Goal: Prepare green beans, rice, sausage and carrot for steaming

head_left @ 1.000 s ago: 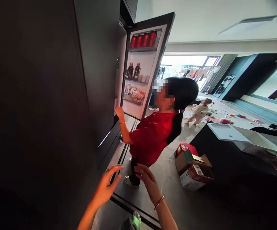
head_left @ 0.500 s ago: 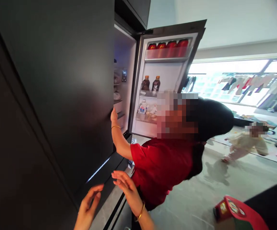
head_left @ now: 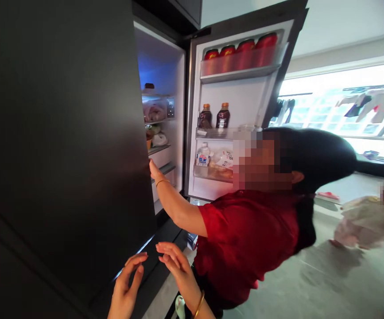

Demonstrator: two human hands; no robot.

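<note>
My left hand is raised at the bottom of the view, fingers curved and apart, with nothing in it. Close beside it, my right hand wears a gold bangle and is likewise bare, its fingers loosely bent. Both are in the air before the lower part of a dark refrigerator. A person in a red shirt stands just beyond my right hand. That person's hand touches the edge of the left refrigerator door. The right refrigerator door stands wide open.
Red cans, dark bottles and a white bottle sit in the door racks. Bagged food lies on the inner shelves. A small person is at the right edge. Laundry hangs by the window.
The view has shifted, and more of the refrigerator's inside shows. The person in red still reaches to the left door's edge. My hands stay close together; the small person is farther right.
</note>
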